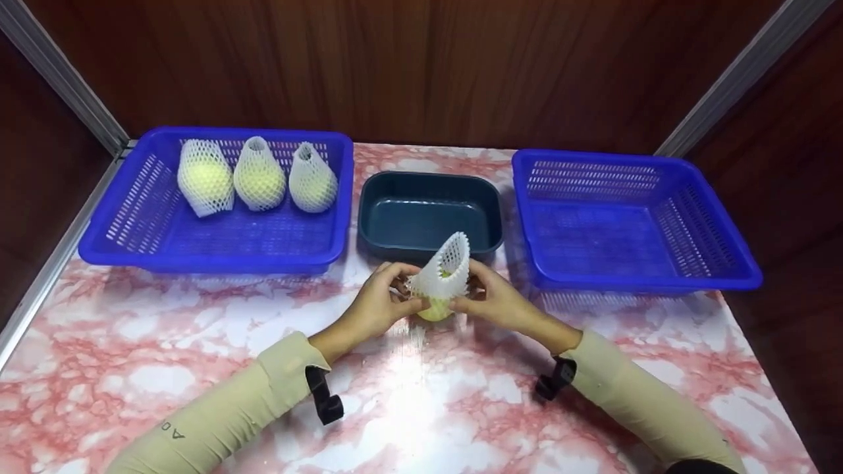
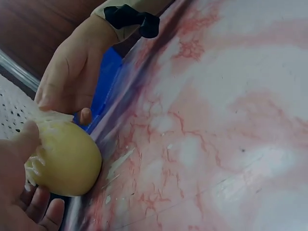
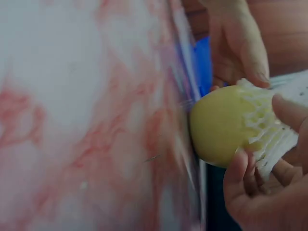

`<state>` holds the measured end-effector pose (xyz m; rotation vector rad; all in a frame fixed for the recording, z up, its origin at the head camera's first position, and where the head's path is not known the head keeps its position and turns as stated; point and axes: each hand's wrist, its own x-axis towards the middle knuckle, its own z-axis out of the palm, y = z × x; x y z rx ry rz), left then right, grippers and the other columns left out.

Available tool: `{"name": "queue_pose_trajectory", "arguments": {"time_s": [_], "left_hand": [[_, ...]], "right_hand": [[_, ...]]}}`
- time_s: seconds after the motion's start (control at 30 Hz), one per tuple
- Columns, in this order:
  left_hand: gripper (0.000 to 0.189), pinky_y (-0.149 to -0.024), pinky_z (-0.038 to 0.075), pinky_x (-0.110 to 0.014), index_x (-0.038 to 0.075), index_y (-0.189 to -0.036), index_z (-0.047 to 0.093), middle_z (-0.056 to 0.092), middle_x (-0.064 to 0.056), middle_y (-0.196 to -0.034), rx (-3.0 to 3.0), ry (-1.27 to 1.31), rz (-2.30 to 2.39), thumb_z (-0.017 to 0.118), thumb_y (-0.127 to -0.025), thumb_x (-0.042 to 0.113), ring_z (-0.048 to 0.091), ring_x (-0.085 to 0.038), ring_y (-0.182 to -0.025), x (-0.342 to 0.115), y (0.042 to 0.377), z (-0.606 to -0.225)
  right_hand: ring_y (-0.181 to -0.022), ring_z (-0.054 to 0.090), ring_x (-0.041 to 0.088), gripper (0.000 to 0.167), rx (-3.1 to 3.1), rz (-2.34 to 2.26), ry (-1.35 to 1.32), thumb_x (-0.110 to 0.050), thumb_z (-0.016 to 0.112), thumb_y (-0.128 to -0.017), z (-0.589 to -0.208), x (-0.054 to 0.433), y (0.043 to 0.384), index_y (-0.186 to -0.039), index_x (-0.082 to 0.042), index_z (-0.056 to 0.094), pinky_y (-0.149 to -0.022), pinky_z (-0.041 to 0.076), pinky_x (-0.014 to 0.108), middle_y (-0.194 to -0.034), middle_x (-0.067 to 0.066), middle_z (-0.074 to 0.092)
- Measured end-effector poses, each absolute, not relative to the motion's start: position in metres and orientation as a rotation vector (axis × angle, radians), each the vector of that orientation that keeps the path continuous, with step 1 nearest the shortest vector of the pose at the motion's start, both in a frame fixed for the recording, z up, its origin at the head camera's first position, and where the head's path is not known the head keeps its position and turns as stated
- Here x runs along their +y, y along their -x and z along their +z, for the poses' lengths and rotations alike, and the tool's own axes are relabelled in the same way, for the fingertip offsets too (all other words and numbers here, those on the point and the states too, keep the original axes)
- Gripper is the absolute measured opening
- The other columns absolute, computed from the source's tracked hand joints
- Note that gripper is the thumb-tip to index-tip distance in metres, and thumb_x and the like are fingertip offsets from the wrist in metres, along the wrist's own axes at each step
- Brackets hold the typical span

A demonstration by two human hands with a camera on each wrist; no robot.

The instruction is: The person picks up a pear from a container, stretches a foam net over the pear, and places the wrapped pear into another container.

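Note:
In the head view a round yellow fruit (image 1: 435, 312) sits on the table in front of the dark bin, half inside a white foam net sleeve (image 1: 440, 282). The net's open end stands up and leans to the right. My left hand (image 1: 380, 299) pinches the net's left side between thumb and fingers. On the opposite side my right hand (image 1: 502, 301) pinches the net in the same way. The left wrist view shows the lower part of the fruit (image 2: 72, 159) bare. In the right wrist view the net's mesh (image 3: 260, 120) is bunched around the fruit's upper part.
At the left, a blue basket (image 1: 217, 253) holds three yellow fruits in foam nets (image 1: 260, 178). A dark green bin (image 1: 431, 220) stands in the middle, just beyond my hands. Another blue basket (image 1: 632, 237) is at the right. A brown wood panel (image 1: 428, 72) closes off the back.

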<state>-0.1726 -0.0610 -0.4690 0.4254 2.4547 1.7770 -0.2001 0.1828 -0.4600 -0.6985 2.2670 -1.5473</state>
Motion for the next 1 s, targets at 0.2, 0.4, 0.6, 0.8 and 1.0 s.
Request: {"name": "queue_pose_trajectory", "arguments": {"time_s": [0.2, 0.4, 0.6, 0.8, 1.0], "left_hand": [[0.048, -0.088, 0.056, -0.039, 0.005, -0.119, 0.066, 0.056, -0.008, -0.113, 2.605, -0.505, 1.605, 0.089, -0.079, 0.013, 0.061, -0.025, -0.100, -0.062, 0.173, -0.465], [0.054, -0.086, 0.054, -0.037, 0.005, -0.121, 0.067, 0.060, -0.005, -0.109, 2.726, -0.535, 1.338, 0.091, -0.076, 0.021, 0.063, -0.026, -0.098, -0.064, 0.174, -0.458], [0.065, -0.084, 0.055, -0.038, 0.008, -0.133, 0.064, 0.062, -0.004, -0.109, 2.812, -0.567, 1.045, 0.089, -0.078, 0.032, 0.064, -0.023, -0.096, -0.065, 0.176, -0.454], [0.064, -0.099, 0.052, -0.046, 0.004, -0.127, 0.066, 0.065, -0.010, -0.124, 2.860, -0.645, 0.899, 0.087, -0.078, 0.039, 0.061, -0.029, -0.114, -0.066, 0.175, -0.460], [0.085, -0.111, 0.043, -0.048, 0.002, -0.143, 0.054, 0.056, -0.016, -0.139, 2.782, -0.612, 0.977, 0.089, -0.076, 0.041, 0.054, -0.033, -0.129, -0.069, 0.174, -0.461]], "right_hand": [[-0.090, 0.054, 0.024, 0.061, 2.493, -1.375, 0.797, -0.009, 0.085, -0.080, -0.462, 0.180, 0.199, -0.132, 0.002, 0.055, -0.071, 0.052, 0.028, -0.108, 0.014, 0.055], [-0.105, 0.058, 0.027, 0.074, 2.555, -1.243, 0.864, -0.015, 0.090, -0.076, -0.461, 0.179, 0.199, -0.139, 0.000, 0.054, -0.091, 0.055, 0.041, -0.120, 0.016, 0.056], [-0.111, 0.061, 0.032, 0.080, 2.573, -1.142, 0.931, -0.019, 0.091, -0.075, -0.462, 0.179, 0.202, -0.142, 0.002, 0.052, -0.098, 0.053, 0.049, -0.128, 0.018, 0.061], [-0.121, 0.058, 0.033, 0.076, 2.590, -1.043, 0.926, -0.024, 0.092, -0.073, -0.468, 0.180, 0.205, -0.136, 0.001, 0.057, -0.109, 0.045, 0.049, -0.130, 0.017, 0.063], [-0.128, 0.053, 0.039, 0.088, 2.575, -1.058, 0.986, -0.026, 0.092, -0.073, -0.465, 0.183, 0.204, -0.143, 0.005, 0.049, -0.113, 0.040, 0.053, -0.138, 0.022, 0.057]]}}
